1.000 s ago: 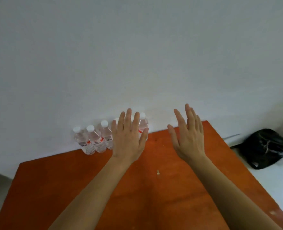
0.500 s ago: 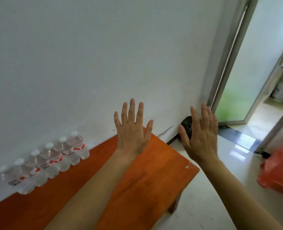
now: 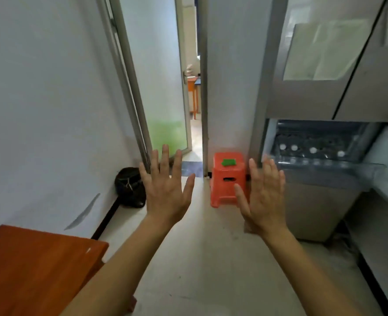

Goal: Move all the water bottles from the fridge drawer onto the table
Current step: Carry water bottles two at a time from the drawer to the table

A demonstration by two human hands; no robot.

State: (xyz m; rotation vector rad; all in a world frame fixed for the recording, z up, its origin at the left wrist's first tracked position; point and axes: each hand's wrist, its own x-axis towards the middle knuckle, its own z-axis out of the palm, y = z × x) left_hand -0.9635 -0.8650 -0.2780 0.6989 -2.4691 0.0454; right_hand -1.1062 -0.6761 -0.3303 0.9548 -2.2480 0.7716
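Fridge (image 3: 302,103): tall grey unit filling the far right. It was out of sight a second ago, when the head faced the wall, and has come into view as the person turned right.
Door (image 3: 165,92): frosted panel standing ajar at the far centre, with a corridor beyond it.
Table (image 3: 33,270): only its near-left orange corner shows now. The row of bottles stood along the wall on it a second ago has passed out of frame, so that batch counts as delivered.
Fridge drawer (image 3: 320,169): pulled out at the fridge's foot, far right, with its clear wall facing the room.
Stool (image 3: 228,179): orange plastic, on the floor between the doorway and the fridge, with a small green piece (image 3: 229,162) on its seat.
Left hand (image 3: 165,197): raised palm-down over the floor, fingers straight and spread, holding nothing, as before.
Right hand (image 3: 266,201): the same, empty with fingers straight, seen in front of the stool and near the drawer's left end, not yet over it.
Bag (image 3: 129,188): black, tied, on the floor against the left wall.
Water bottles (image 3: 313,150): several white caps show inside the drawer. The drawer is not emptied yet, so the turn reads as going back for another load, and the next move is likely a reach down into it.
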